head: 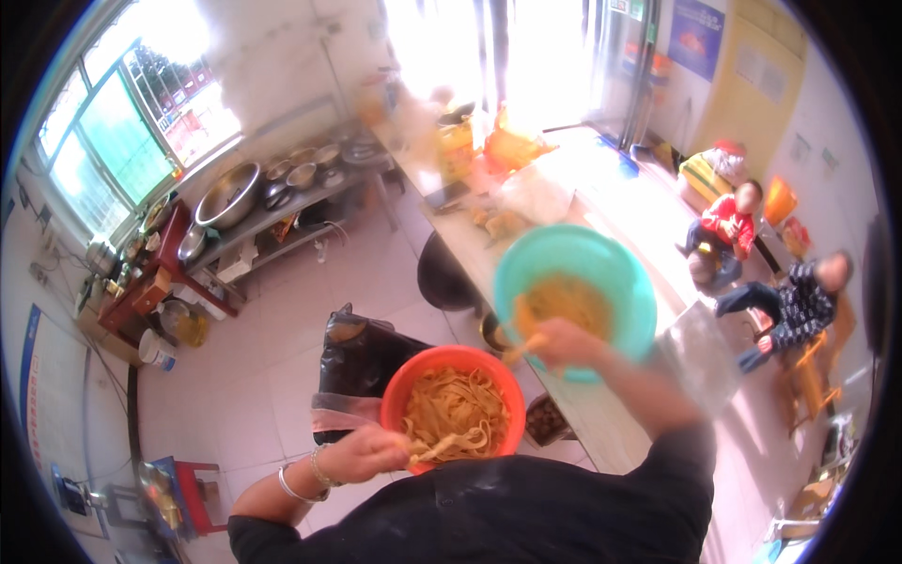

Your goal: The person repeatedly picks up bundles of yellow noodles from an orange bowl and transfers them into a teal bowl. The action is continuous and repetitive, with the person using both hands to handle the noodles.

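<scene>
Close to my body, an orange-red plastic basin point(512, 395) holds a heap of flat, pale yellow strips point(458, 409) that look like noodles or vegetable peelings. My left hand point(373, 451), with bracelets at the wrist, is closed on one end of a strip at the basin's left rim. To the right, a turquoise plastic basin point(634, 282) stands on the long counter with more yellow strips point(571, 303) inside. My right hand point(564, 342) is over its near rim, blurred, with yellow strips in its fingers that hang out to the left.
A black plastic bag point(352, 359) lies left of the orange-red basin. Beneath the counter point(599, 416) is a box of round brown things point(546, 421). Two people point(729, 218) sit at the right. A metal table point(254, 236) with bowls stands along the window wall.
</scene>
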The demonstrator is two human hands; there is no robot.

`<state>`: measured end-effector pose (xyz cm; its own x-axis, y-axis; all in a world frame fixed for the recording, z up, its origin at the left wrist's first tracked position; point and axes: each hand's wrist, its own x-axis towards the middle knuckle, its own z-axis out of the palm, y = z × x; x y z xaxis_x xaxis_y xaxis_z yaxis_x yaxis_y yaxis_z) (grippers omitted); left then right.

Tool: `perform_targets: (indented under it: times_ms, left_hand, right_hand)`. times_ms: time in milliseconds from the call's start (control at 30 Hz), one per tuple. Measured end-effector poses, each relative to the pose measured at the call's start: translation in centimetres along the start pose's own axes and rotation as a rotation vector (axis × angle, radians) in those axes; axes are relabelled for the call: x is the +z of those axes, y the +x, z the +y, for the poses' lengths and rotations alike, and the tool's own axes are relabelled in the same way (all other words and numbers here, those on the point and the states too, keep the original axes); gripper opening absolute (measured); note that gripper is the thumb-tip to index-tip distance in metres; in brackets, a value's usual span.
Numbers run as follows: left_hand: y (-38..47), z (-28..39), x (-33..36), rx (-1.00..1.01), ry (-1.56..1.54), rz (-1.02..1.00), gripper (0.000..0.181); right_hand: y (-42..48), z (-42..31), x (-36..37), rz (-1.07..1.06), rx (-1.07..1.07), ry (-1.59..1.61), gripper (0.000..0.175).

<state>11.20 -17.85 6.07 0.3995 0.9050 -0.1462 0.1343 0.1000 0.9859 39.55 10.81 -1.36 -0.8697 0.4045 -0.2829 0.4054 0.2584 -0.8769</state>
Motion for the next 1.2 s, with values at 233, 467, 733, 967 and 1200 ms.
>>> perform_targets:
  times_ms: [233,467,733,967,1200]
  left_hand:
    - [8.0,1.6,-0.7,0.631,0.705,0.395,0.031]
    - [7.7,-5.1,1.1,0.134,-0.162,-0.045,0.025]
    - [0.4,1.9,1.7,0.446,0.301,0.044,0.033]
    - [5.9,-0.4,-0.5,0.673,0.096,0.656,0.036]
    - [3.5,-4.8,3.0,0.273,0.019,0.058,0.026]
  right_hand:
    - [3.6,-6.2,8.1,0.009,-0.607,0.087,0.032]
    - [3.0,-13.2,10.4,-0.337,-0.213,1.114,0.015]
    - [4.0,-5.3,5.9,-0.111,-0.132,0.43,0.023]
    - [3.9,-14.6,12.9,-0.079,-0.641,-0.02,0.014]
    - [3.0,-10.7,12.6,-0.585,-0.279,1.076,0.024]
